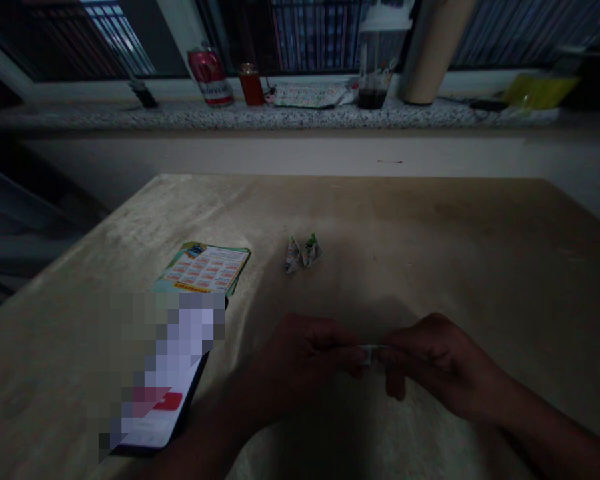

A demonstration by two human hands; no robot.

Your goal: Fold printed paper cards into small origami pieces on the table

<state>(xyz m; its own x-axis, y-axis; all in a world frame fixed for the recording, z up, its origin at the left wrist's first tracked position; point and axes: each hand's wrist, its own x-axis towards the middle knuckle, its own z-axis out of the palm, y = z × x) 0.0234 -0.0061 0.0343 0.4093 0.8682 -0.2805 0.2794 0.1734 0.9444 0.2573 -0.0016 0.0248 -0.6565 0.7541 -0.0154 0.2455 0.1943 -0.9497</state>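
A small piece of folded paper (pixel 368 353), pale and mostly covered by fingers, is held above the table between both hands. My left hand (pixel 310 347) pinches its left side with thumb and fingers. On the other side, my right hand (pixel 435 360) grips the paper too, one finger hanging lower than the rest. Just beyond the hands lie two small folded paper pieces, a narrow one (pixel 293 256) and a wider one (pixel 312 251), printed with dark marks and some green. The dim light hides the exact folds.
Left of my hands, a phone (pixel 153 427) with a lit, partly pixelated screen lies near printed cards (pixel 207 267). Along the granite sill (pixel 290 120) stand a red can (pixel 210 77), a red jar (pixel 251 85), a lidded cup (pixel 377 67) and a tan cylinder (pixel 437 53).
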